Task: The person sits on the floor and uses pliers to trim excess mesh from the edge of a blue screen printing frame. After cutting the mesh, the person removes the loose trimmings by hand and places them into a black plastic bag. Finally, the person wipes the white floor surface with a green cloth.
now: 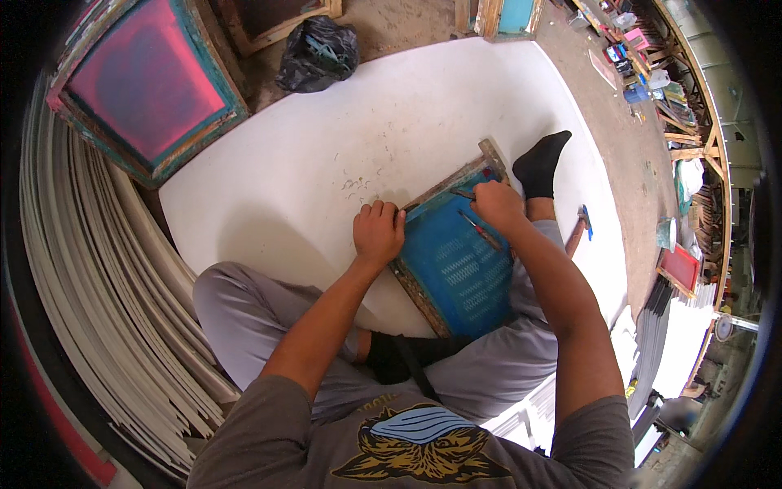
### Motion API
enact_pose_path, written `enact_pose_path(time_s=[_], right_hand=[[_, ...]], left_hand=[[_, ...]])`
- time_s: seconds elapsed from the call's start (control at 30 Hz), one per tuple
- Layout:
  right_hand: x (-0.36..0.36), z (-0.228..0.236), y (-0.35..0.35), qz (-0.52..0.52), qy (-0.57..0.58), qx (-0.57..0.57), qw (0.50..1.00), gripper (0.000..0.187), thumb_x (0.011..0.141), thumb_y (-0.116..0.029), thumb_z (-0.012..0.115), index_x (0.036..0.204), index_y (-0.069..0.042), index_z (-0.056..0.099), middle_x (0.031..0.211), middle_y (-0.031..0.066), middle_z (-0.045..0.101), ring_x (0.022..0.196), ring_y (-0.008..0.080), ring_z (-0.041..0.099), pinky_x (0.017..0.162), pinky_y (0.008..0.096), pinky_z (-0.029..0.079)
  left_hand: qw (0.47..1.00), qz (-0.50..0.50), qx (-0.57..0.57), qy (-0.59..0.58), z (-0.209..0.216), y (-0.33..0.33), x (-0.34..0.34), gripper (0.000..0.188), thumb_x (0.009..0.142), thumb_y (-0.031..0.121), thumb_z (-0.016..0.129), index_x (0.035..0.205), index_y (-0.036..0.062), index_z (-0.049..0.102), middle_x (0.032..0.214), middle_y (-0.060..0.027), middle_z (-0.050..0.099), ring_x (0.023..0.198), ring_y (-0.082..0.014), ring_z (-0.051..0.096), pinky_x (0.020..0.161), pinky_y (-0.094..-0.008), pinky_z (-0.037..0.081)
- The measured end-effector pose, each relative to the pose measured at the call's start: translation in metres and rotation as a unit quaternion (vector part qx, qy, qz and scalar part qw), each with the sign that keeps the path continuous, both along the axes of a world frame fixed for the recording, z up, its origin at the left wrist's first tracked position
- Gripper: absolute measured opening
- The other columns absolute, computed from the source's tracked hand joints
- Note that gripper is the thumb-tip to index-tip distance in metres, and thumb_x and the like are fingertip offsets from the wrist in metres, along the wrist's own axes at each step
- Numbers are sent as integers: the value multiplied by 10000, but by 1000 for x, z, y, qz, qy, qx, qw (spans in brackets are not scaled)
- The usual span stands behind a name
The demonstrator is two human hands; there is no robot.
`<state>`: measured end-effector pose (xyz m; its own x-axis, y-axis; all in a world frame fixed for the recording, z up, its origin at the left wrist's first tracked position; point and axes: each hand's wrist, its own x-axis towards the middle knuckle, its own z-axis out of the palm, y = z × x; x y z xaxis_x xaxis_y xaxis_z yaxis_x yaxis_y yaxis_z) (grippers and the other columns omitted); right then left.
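A screen-printing frame with blue mesh (440,257) and worn wooden edges lies tilted against my right leg. My left hand (379,234) is closed over its left corner, fingers curled on the wood. My right hand (497,205) is closed round a dark, narrow tool (463,194), whose tip lies by the frame's far edge; the fist hides the rest, so its kind is unclear. On the mesh just below that hand rests a slim tool with a red handle (475,226) and a thin pointed tip. Rows of small pale marks show on the mesh.
I sit on a white sheet (423,90), with small bent metal bits (356,186) scattered ahead. A hammer-like tool (580,230) lies right of my leg. At the far left stand a pink screen frame (147,77) and a black plastic bag (319,54). Stacked sheets (98,269) line the left.
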<state>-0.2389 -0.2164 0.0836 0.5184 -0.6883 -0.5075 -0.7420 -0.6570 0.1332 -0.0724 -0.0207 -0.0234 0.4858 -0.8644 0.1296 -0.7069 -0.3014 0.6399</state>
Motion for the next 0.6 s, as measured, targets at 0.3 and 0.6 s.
enact_pose_path(time_s=[0.3,0.6], right_hand=[[-14,-26,1,-177,-200,159,950,356,845,-285,718,1011,30,717,882,249,714,874,433,700,810,501,553],[29,-18,75,-151,-283,277,906,426,869,-371,742,994,35,713,897,243,713,892,433,698,791,495,542]], left_hand=[[999,10,-40,-11,-2,2,-1,159,920,252,665,901,95,663,884,-88,615,831,-308,570,712,-442,429],[949,130,-49,282,16,-6,14,326,966,351,650,961,42,753,812,-85,699,706,-250,568,684,-413,454]])
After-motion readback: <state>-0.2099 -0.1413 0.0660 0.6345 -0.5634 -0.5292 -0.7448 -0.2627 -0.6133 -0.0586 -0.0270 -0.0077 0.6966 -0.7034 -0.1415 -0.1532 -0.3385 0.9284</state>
